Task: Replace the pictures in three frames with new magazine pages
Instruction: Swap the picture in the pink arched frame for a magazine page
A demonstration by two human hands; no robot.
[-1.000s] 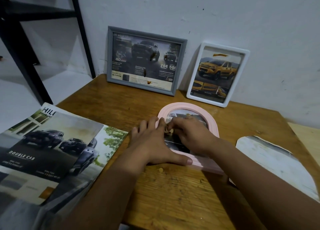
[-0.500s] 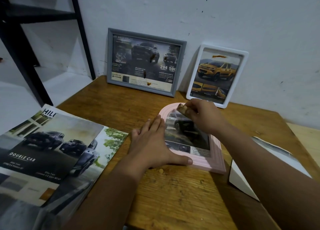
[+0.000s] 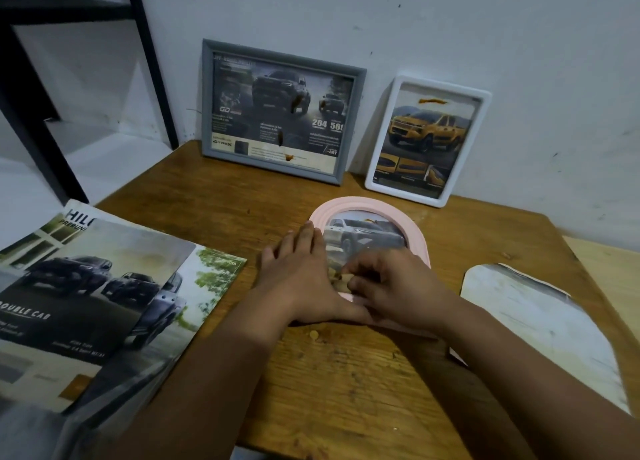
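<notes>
A pink arched frame [image 3: 367,203] lies flat on the wooden table [image 3: 346,390] with a grey-car picture [image 3: 363,233] in it. My left hand [image 3: 301,276] rests flat on the frame's left edge, fingers straight. My right hand [image 3: 391,286] covers the picture's lower part, its curled fingers pinching a small tan piece [image 3: 341,279]. A grey frame [image 3: 207,99] and a white frame [image 3: 405,195] lean on the wall behind, each holding a car page. An open car magazine [image 3: 86,286] lies at the left.
A loose arch-shaped cut-out page [image 3: 540,321] lies at the table's right edge. A tan crumb [image 3: 314,335] sits just in front of my hands. A black metal shelf leg [image 3: 152,61] stands at the back left.
My right hand came down from the pink frame's top to the picture's lower part, still with the tan piece. My left hand stayed put.
</notes>
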